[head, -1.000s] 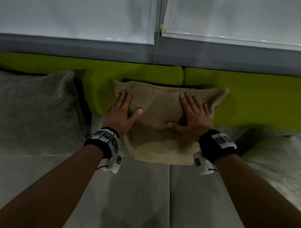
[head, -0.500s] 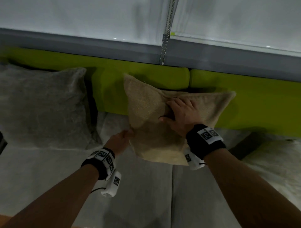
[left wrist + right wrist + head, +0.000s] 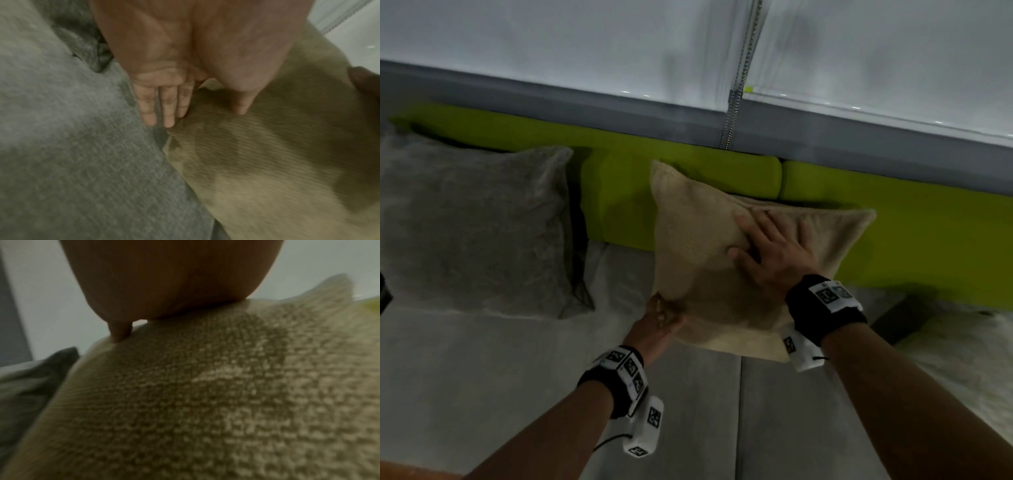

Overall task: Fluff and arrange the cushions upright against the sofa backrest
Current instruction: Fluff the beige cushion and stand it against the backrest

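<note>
A beige cushion (image 3: 705,240) leans against the green backrest (image 3: 911,246), with its top left corner raised. My right hand (image 3: 767,250) lies flat on its front, fingers spread, and presses a dent into it. My left hand (image 3: 664,318) is at the cushion's lower left corner. In the left wrist view its fingers (image 3: 160,105) lie straight on the grey seat along the beige cushion's (image 3: 267,162) edge, and the thumb rests on the fabric. In the right wrist view my palm (image 3: 164,280) sits on the cushion (image 3: 226,394).
A grey cushion (image 3: 476,226) stands against the backrest to the left. A pale furry cushion (image 3: 962,349) lies on the seat (image 3: 688,428) at the right. White blinds with a bead chain (image 3: 736,102) hang behind the sofa.
My left hand came off the cushion's front and dropped to its lower left corner. The cushion's top left corner rose. My right hand stayed pressed on the front.
</note>
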### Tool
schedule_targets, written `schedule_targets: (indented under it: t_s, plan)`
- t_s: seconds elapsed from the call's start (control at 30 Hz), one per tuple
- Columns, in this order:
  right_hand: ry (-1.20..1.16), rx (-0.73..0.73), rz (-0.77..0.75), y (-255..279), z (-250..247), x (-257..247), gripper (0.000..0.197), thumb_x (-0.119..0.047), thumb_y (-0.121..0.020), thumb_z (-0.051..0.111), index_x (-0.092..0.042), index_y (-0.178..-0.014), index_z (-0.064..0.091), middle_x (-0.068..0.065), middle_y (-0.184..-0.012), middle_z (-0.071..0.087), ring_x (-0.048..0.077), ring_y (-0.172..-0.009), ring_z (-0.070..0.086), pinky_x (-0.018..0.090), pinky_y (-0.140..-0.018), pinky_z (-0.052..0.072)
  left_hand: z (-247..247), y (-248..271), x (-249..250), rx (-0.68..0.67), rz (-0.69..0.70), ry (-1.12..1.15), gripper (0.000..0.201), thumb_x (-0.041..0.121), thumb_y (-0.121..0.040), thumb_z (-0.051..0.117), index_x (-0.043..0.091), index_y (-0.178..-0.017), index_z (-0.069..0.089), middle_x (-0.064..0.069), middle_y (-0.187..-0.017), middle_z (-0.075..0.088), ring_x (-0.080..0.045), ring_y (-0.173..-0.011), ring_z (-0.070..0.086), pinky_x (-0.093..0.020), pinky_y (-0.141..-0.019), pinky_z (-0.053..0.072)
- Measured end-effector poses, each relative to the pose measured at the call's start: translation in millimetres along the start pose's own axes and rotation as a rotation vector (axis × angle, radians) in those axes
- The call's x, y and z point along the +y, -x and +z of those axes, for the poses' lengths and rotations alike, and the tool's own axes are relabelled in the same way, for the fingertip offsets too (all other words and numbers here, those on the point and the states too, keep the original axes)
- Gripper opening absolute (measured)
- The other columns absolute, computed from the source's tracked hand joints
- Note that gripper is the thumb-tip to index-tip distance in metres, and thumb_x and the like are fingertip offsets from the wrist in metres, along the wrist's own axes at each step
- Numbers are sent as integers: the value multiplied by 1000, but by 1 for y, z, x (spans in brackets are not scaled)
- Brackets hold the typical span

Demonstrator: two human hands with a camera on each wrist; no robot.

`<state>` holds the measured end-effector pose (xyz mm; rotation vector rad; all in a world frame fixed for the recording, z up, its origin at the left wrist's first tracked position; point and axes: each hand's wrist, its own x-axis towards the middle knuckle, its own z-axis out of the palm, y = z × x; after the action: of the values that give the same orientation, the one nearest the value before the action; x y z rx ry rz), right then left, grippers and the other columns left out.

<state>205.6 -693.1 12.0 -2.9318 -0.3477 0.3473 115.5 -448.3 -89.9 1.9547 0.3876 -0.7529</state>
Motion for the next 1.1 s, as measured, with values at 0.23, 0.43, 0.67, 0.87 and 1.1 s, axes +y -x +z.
schedule_targets:
  t_s: [0.23, 0.43, 0.67, 0.87, 1.1]
  plan:
    - [-351, 369, 418, 34, 12, 49, 77, -76, -93, 31, -33, -157, 27, -1, -167, 21, 29, -153, 19, 56, -122, 11, -12, -12, -8, 170, 112, 47, 100, 51, -75, 77, 30, -154, 20, -1, -158, 29, -26, -142, 33, -40, -111, 34]
    - [-743, 285, 413, 89, 70, 40, 121, -63, -72, 80, -37, -159, -1, -6, -170, 0, 20, -156, 8, 48, -123, 20, -24, -35, 11, 81, 195, 248, 103, 60, -67, 79, 28, -151, 29, 3, -145, 48, -18, -131, 46, -40, -106, 41]
    - [-733, 134, 486, 95, 44, 54, 132, -86, -62, 67, -31, -160, -1, -2, -169, 1, 28, -154, 13, 52, -122, 24, -16, -25, 53, 413, 482, 65, 21, 37, -90, 64, 20, -78, 64, 4, -72, 59, -23, -75, 61, -35, -75, 50]
    - [-269, 742, -151, 95, -67, -1, 60, -24, -94, 65, -4, -146, 45, 19, -150, 46, 40, -140, 39, 56, -114, 34, -34, 28, 140, 518, 919, -179, 28, 36, -95, 56, 17, -98, 77, 0, -96, 70, -20, -89, 66, -37, -78, 54]
    - [31, 23, 37, 50, -117, -35, 150, -87, -51, 66, -18, -159, -12, 2, -169, 13, 32, -155, 12, 71, -116, -1, -61, 67, 199, 533, 1354, -649, 27, 23, -93, 53, 16, -104, 77, 0, -96, 69, -30, -94, 57, -38, -81, 48]
